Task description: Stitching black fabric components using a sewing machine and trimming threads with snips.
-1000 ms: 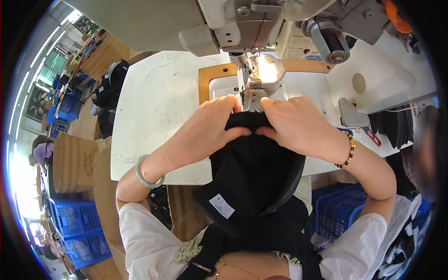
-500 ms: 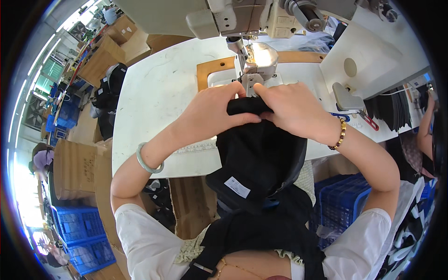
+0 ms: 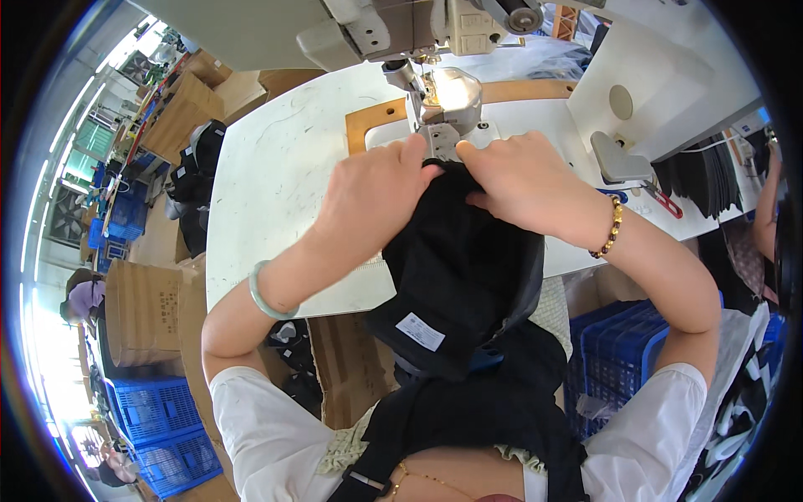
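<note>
Close to the presser foot of a sewing machine (image 3: 439, 138), my two hands grip the upper edge of a black fabric piece (image 3: 447, 251). My left hand (image 3: 372, 192) is closed on the left of this edge, thumb toward the cloth. On the right, the fingers of my right hand (image 3: 523, 184) pinch the same edge, partly hidden behind the fabric. The rest of the piece hangs over the table's front edge toward my lap, with a white label (image 3: 420, 331) on it. Whether the edge lies under the foot cannot be made out.
Around the needle area is a brown frame piece (image 3: 358, 125) on the white table (image 3: 268, 184). Red-handled scissors (image 3: 667, 203) and a stack of dark fabric pieces (image 3: 707, 188) lie at right. Blue crates (image 3: 619, 347) and cardboard boxes (image 3: 142, 314) stand below; another person's arm (image 3: 765, 209) shows far right.
My left hand has turned, its fingers now folded over the cloth instead of pinching a rolled edge from the side. The fabric's edge is flatter and nearer the presser foot. The view has shifted slightly.
</note>
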Action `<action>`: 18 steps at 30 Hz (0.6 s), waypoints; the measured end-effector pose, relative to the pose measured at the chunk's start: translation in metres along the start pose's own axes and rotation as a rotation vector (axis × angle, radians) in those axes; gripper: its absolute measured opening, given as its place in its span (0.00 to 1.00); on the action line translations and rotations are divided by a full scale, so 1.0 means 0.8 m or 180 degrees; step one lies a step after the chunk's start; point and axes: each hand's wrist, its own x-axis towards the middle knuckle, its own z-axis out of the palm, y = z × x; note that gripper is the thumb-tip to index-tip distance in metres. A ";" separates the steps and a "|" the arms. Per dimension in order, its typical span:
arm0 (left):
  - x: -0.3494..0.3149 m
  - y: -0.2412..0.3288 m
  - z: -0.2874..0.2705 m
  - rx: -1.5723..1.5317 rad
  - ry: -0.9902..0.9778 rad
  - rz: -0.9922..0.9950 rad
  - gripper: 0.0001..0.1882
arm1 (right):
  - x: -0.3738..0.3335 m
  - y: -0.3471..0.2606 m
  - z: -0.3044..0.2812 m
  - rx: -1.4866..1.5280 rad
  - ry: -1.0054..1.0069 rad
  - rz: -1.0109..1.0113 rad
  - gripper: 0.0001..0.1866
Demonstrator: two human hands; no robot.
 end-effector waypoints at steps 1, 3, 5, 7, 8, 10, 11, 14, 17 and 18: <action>0.002 -0.003 -0.004 -0.0178 -0.0271 -0.0092 0.14 | 0.000 -0.002 -0.002 -0.0082 -0.0131 0.0050 0.16; 0.009 -0.014 -0.014 -0.0447 -0.0506 -0.0067 0.13 | 0.000 -0.008 -0.003 -0.0158 -0.0272 0.0087 0.15; 0.016 -0.020 -0.020 -0.0707 -0.0899 -0.0124 0.13 | -0.001 -0.012 -0.003 -0.0352 -0.0228 0.0218 0.16; 0.020 -0.018 -0.021 -0.1148 -0.0909 0.0341 0.13 | -0.007 -0.009 -0.001 -0.0138 -0.0019 0.0196 0.15; 0.019 -0.014 -0.020 -0.1129 -0.0916 0.0359 0.13 | -0.011 -0.004 0.001 0.0015 0.0184 0.0211 0.15; 0.014 -0.005 -0.017 -0.0892 -0.0787 0.0658 0.15 | -0.028 0.006 0.006 0.0451 0.1218 0.0022 0.13; 0.013 -0.004 -0.017 -0.0891 -0.0640 0.0707 0.15 | -0.041 0.012 0.010 0.0833 0.2179 -0.0164 0.11; 0.005 -0.005 -0.017 -0.0901 -0.0849 0.0675 0.16 | -0.108 0.010 0.029 0.2444 0.2372 0.1676 0.07; 0.002 -0.005 -0.013 -0.1221 -0.0598 0.0567 0.14 | -0.173 -0.002 0.063 0.3412 0.0053 0.2945 0.11; 0.003 -0.007 -0.011 -0.1252 -0.0668 0.0506 0.12 | -0.190 -0.014 0.082 0.4049 -0.0296 0.2722 0.11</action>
